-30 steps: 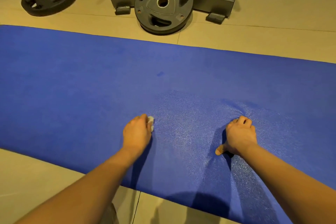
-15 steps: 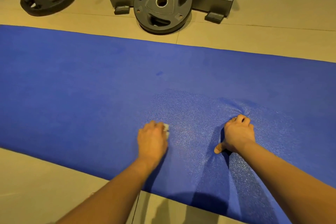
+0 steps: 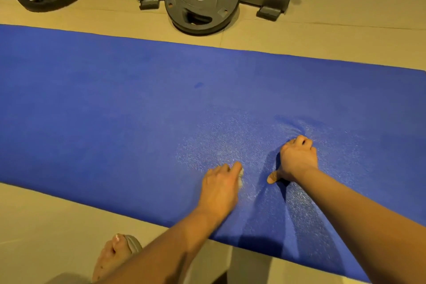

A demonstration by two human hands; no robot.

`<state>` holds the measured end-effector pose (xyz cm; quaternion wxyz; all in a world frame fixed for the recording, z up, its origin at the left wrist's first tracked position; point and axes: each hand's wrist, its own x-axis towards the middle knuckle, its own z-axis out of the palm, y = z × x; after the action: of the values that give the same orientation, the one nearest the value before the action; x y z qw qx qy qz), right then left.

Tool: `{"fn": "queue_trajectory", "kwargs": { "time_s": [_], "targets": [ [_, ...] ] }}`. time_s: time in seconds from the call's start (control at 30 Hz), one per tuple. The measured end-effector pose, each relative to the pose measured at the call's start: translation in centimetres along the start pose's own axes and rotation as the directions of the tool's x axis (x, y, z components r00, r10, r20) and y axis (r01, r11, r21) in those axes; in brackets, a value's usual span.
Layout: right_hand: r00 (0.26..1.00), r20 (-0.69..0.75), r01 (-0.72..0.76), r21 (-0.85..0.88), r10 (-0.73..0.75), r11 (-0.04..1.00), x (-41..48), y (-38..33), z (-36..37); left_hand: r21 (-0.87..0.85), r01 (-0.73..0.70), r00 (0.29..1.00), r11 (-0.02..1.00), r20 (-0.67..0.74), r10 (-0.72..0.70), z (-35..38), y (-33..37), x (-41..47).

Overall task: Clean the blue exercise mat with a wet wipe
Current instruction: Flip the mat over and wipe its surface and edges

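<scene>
**Two hands on the mat, one wiping and one bracing**

The left hand (image 3: 220,185) lies fingers-down on the blue mat (image 3: 115,110), curved over a small crumpled white wipe (image 3: 241,176) that peeks out at its fingertips. The right hand (image 3: 296,159), just beside it, is curled into a loose fist with the thumb stuck out. It holds nothing that can be seen, and its fingertips dig into the mat.

To wipe well, the left hand probably needs flat, even pressure and overlapping strokes, working outward from the damp patch (image 3: 219,143) between and ahead of the hands. The right hand's bracing likely stops the mat creeping on the smooth floor (image 3: 46,214). Easing that pressure might flatten the pucker ahead of its knuckles, where the wipe could skip.

The mat is a long, thin foam sheet with a fine pebbled grain. It glistens where wet and looks matte far to the left of the hands. A small darker spot lies well ahead of the left hand.
</scene>
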<state>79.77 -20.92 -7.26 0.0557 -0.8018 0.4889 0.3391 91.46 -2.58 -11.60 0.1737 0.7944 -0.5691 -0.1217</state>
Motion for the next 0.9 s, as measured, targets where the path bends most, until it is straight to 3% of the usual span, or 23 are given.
{"fn": "queue_trajectory", "kwargs": {
  "time_s": [0.07,0.13,0.2,0.3,0.43,0.6,0.7,0.8,0.9],
  "targets": [
    [1.0,-0.007,0.003,0.003,-0.003,1.0,-0.1,0.2,0.3,0.064,-0.022,1.0,0.998,0.009,0.021,-1.2,-3.2,-0.2],
    [1.0,-0.018,0.014,0.008,-0.014,1.0,-0.2,0.3,0.4,0.164,0.135,0.99,0.977,-0.06,-0.127,-3.4,-7.7,-0.6],
    [1.0,-0.019,0.017,0.003,-0.017,1.0,-0.2,0.4,0.3,0.153,0.313,0.945,0.937,-0.143,-0.293,-5.1,-10.9,-1.1],
    [1.0,-0.005,0.005,0.001,-0.005,1.0,-0.2,0.4,0.2,0.098,0.439,0.896,0.893,-0.131,-0.425,-4.7,-9.9,-1.4],
    [1.0,0.001,-0.001,0.013,0.001,1.0,0.0,0.2,0.2,-0.013,0.332,0.943,0.943,-0.005,-0.332,-1.6,-4.2,-1.2],
    [1.0,0.012,-0.004,-0.003,0.004,1.0,0.2,0.1,0.2,-0.072,0.048,0.993,0.996,0.114,-0.04,1.9,2.9,-1.8],
    [1.0,0.012,-0.003,-0.005,0.003,1.0,0.3,0.2,0.3,0.039,-0.064,0.997,0.997,0.052,0.062,0.8,0.4,-1.9],
    [1.0,0.007,-0.007,-0.003,0.007,1.0,0.4,0.1,0.4,0.14,0.231,0.973,0.963,-0.052,-0.226,-2.0,-6.2,-2.5],
    [1.0,0.014,-0.007,0.014,0.007,1.0,0.5,0.1,0.4,0.108,0.5,0.864,0.859,-0.136,-0.486,-4.3,-10.1,-4.2]
  ]
}}
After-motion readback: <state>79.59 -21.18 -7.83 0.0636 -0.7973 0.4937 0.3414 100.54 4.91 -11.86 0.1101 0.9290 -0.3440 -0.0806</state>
